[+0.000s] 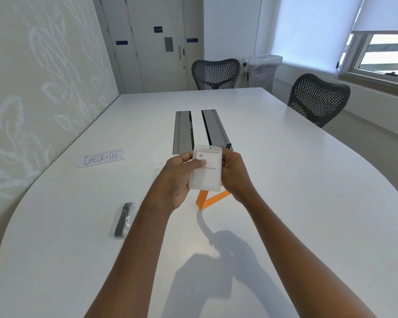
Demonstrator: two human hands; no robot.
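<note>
Both hands are up over the white table [285, 180], meeting on one clear badge holder [207, 177]; we log it as held in the air, upright and slightly tilted, above the table's middle, just in front of the near ends of the two grey cable trays [183, 131].

Left hand [177, 180]: fingers curled behind the holder's left edge, thumb [197, 164] laid flat across the front, covering part of the printed line on the card inside; a clamped pinch, thumb against fingers, with the holder between.

Right hand [234, 175]: wrapped round the holder's right edge, fingers behind, thumb at the front edge near the top; closed on the holder too; we cannot tell how far the hidden fingers reach across the back.

An orange lanyard [210, 199] shows below the holder's bottom edge, folded into a V, its point low towards the table; we cannot tell where it joins the holder, nor whether it touches the table.

Elsewhere on the table: a paper strip lettered CHECK-IN [101, 157], well to the left; a black strap in a clear bag [124, 219], lying beside the left forearm; a clear wrapper [157, 168], just left of the left hand, blurred.

Two dark mesh chairs [216, 74] stand at the far and right edges.
</note>
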